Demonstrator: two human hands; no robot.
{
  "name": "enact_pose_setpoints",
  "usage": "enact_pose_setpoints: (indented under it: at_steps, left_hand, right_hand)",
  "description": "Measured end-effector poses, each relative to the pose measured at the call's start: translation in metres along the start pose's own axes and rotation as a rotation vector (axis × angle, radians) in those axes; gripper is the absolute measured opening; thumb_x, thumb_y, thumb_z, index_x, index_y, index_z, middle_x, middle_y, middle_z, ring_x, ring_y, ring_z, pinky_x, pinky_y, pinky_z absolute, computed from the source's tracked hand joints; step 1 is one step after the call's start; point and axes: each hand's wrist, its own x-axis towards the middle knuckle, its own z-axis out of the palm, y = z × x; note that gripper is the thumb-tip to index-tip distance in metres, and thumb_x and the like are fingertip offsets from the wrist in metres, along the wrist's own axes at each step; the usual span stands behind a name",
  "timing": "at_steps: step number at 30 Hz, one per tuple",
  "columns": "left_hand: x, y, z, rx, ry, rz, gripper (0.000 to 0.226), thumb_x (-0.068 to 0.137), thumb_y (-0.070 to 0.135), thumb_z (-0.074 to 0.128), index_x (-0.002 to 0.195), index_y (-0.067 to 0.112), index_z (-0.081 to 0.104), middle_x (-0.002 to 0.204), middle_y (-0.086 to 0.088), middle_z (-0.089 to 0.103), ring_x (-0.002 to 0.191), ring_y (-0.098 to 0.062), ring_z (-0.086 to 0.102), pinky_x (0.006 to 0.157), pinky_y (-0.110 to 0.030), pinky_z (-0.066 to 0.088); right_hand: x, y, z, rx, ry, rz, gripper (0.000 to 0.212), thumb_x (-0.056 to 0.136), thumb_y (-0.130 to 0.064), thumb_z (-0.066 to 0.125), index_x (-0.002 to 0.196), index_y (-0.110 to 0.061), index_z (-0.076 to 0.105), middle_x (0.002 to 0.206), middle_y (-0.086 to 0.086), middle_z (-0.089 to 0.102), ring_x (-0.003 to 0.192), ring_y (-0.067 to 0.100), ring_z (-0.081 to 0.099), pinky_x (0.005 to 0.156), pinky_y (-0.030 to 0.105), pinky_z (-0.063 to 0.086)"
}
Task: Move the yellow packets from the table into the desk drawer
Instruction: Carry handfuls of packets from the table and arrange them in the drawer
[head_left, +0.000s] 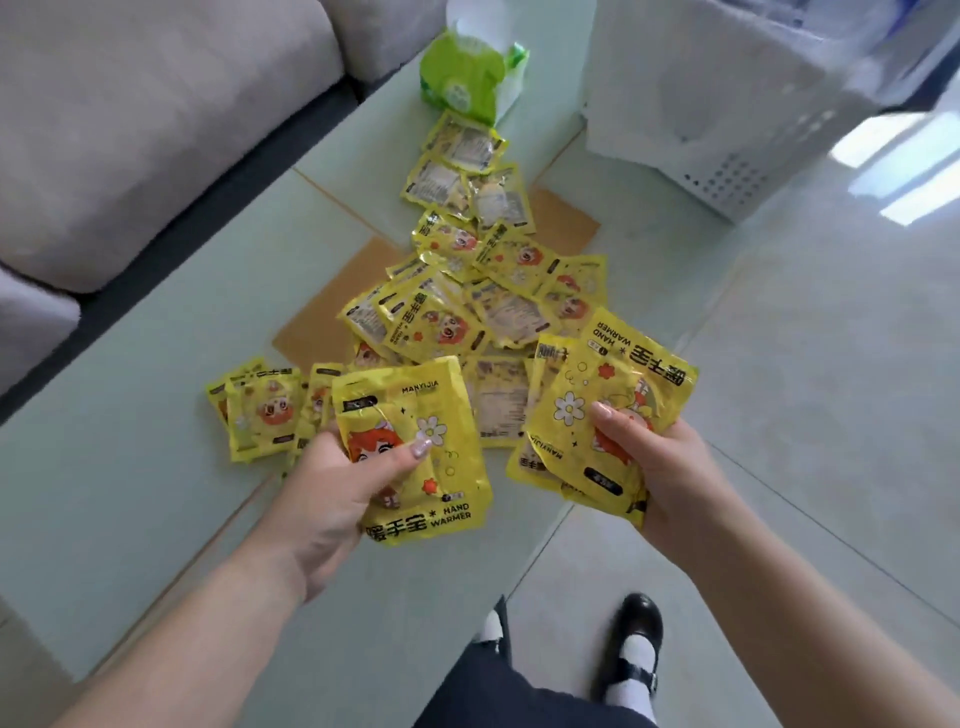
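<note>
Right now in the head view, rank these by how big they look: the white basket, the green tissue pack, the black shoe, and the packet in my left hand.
1. White basket
2. Packet in the left hand, enlarged by nearness to the camera
3. Green tissue pack and black shoe look alike, so no ranking.

I see both forearms bare, no sleeves, watch or rings, and the left hand (332, 488) and right hand (660, 462) have long, glossy, pale nails. Near me hangs a dark skirt (519, 691). On the right foot sits a glossy black strap shoe (636, 631) over a white sock (631, 670).
</note>
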Motion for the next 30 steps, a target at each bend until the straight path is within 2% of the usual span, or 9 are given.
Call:
enact_pose_setpoints:
  at_steps: [5,7,11,12,15,18,21,25,30]
  left_hand:
    - [-0.005,-0.014,0.090,0.072,-0.223,-0.070,0.040,0.070,0.004,0.070,0.109,0.008,0.064,0.105,-0.015,0.073,0.094,-0.032,0.071,0.075,-0.046,0.059]
    - [-0.010,-0.028,0.132,0.143,-0.329,-0.094,0.039,0.071,0.001,0.072,0.109,0.008,0.065,0.107,-0.016,0.072,0.097,-0.033,0.069,0.078,-0.048,0.058]
    - [-0.029,-0.059,0.203,0.230,-0.465,-0.116,0.045,0.070,0.007,0.066,0.115,0.007,0.062,0.110,-0.017,0.071,0.099,-0.034,0.069,0.078,-0.049,0.058]
    - [-0.038,-0.072,0.226,0.254,-0.498,-0.119,0.045,0.070,0.007,0.065,0.114,0.007,0.063,0.109,-0.017,0.071,0.098,-0.034,0.069,0.076,-0.048,0.058]
    - [-0.068,-0.112,0.287,0.324,-0.602,-0.134,0.030,0.070,0.006,0.064,0.098,0.014,0.071,0.103,-0.014,0.073,0.092,-0.032,0.071,0.068,-0.041,0.059]
    - [-0.104,-0.159,0.346,0.405,-0.721,-0.177,0.036,0.071,0.006,0.063,0.107,0.012,0.066,0.105,-0.014,0.073,0.094,-0.031,0.071,0.068,-0.039,0.059]
    - [-0.148,-0.212,0.405,0.494,-0.821,-0.224,0.045,0.073,0.008,0.063,0.118,0.009,0.060,0.110,-0.014,0.071,0.098,-0.033,0.069,0.074,-0.045,0.059]
    - [-0.218,-0.288,0.481,0.579,-0.936,-0.269,0.045,0.073,0.008,0.063,0.118,0.009,0.060,0.111,-0.015,0.071,0.100,-0.035,0.068,0.079,-0.049,0.057]
    - [-0.297,-0.369,0.549,0.660,-1.068,-0.356,0.044,0.073,0.008,0.061,0.117,0.007,0.062,0.111,-0.018,0.070,0.099,-0.036,0.068,0.077,-0.049,0.057]
  right_hand:
    - [-0.050,-0.007,-0.076,0.119,0.095,-0.077,0.041,0.068,-0.018,0.065,0.108,-0.011,0.064,0.095,0.015,0.074,0.077,0.033,0.072,0.060,0.047,0.059]
    - [-0.077,-0.005,-0.117,0.187,0.130,-0.122,0.040,0.069,-0.015,0.072,0.108,-0.012,0.065,0.097,0.015,0.073,0.078,0.033,0.072,0.059,0.046,0.059]
    - [-0.124,0.010,-0.186,0.301,0.178,-0.182,0.069,0.049,-0.032,0.089,0.111,-0.014,0.066,0.106,0.016,0.071,0.090,0.037,0.070,0.067,0.048,0.057]
    - [-0.141,0.015,-0.206,0.325,0.201,-0.201,0.064,0.051,-0.032,0.088,0.110,-0.015,0.068,0.106,0.016,0.071,0.091,0.037,0.069,0.069,0.050,0.057]
    - [-0.191,0.036,-0.265,0.396,0.297,-0.242,0.023,0.072,-0.019,0.070,0.094,-0.016,0.075,0.100,0.015,0.073,0.084,0.032,0.072,0.067,0.047,0.059]
    - [-0.245,0.058,-0.322,0.475,0.381,-0.279,0.026,0.073,-0.017,0.065,0.098,-0.014,0.072,0.102,0.015,0.073,0.086,0.030,0.071,0.069,0.045,0.059]
    - [-0.305,0.084,-0.380,0.536,0.469,-0.325,0.026,0.072,-0.019,0.066,0.096,-0.015,0.074,0.103,0.014,0.072,0.088,0.029,0.071,0.068,0.043,0.059]
    - [-0.396,0.117,-0.456,0.638,0.577,-0.390,0.033,0.066,-0.021,0.065,0.097,-0.013,0.072,0.098,0.012,0.074,0.084,0.026,0.072,0.061,0.037,0.059]
    - [-0.492,0.167,-0.523,0.803,0.735,-0.477,0.029,0.067,-0.019,0.065,0.094,-0.011,0.073,0.095,0.013,0.074,0.082,0.026,0.073,0.058,0.036,0.058]
